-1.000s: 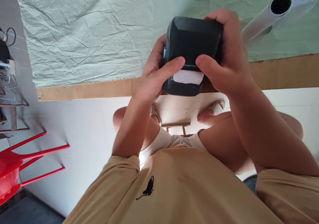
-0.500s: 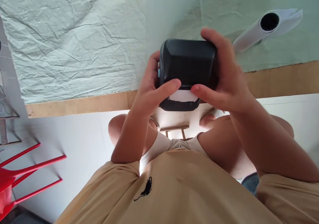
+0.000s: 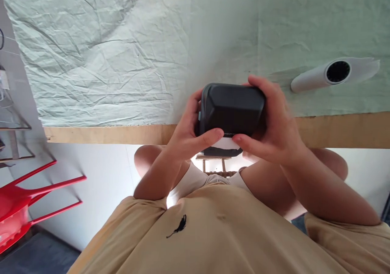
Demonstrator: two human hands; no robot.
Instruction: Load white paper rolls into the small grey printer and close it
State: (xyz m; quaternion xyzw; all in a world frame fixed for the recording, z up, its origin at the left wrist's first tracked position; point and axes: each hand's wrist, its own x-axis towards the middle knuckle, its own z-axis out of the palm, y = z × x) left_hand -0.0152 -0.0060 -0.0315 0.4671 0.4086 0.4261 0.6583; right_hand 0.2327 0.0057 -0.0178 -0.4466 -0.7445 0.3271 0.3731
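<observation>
A black label printer [image 3: 233,105] with rounded edges is held between my two hands, over the table's near edge. White material [image 3: 225,143] shows in its front opening, beneath small lettering partly covered by my thumbs. My left hand [image 3: 191,134] wraps its left side, thumb on the front and fingers behind. Around the right side curls my right hand [image 3: 278,128], its thumb near the lettering and its forefinger along the top corner. The fingertips behind the printer are hidden. To the right of my right hand, a white paper roll [image 3: 307,79] with a dark hollow end rests on the cloth.
A wrinkled pale green cloth [image 3: 100,63] covers the table, whose bare wooden edge [image 3: 106,134] runs across the view. A red plastic stool [image 3: 18,209] lies at lower left, legs pointing right. Beside the table's left end are wire shelves [image 3: 18,144]. My legs are below the edge.
The table and paper roll sit lower in the view, as the camera has tilted. The printer and both hands appear lower too, with the same grip.
</observation>
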